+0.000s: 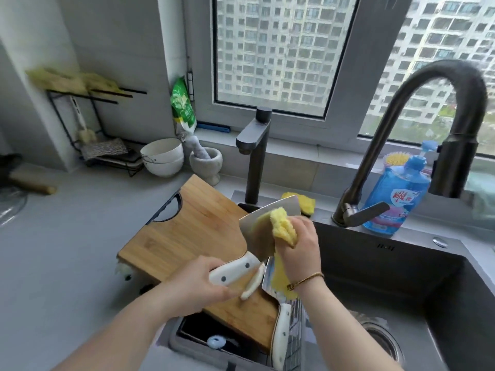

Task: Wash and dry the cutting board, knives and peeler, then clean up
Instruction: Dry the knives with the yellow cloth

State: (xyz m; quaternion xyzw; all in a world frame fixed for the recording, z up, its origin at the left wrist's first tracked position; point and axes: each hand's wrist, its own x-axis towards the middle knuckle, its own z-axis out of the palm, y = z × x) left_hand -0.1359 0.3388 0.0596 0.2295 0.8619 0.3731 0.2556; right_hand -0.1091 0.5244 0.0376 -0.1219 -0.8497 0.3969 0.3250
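Both hands are busy: the left hand [198, 286] curls its fingers round the cleaver [258, 231] by its white handle. The right hand [301, 247] has its fingers clamped on a yellow cloth [284, 227], pressed to the raised blade above the cutting board [187, 231].

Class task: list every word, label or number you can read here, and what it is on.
None can be quoted.
Blue plastic detergent bottle: red-and-white label, characters too blurred.
Green plastic bag: print too blurred.
Grey sink rim: small dark marks, unreadable.
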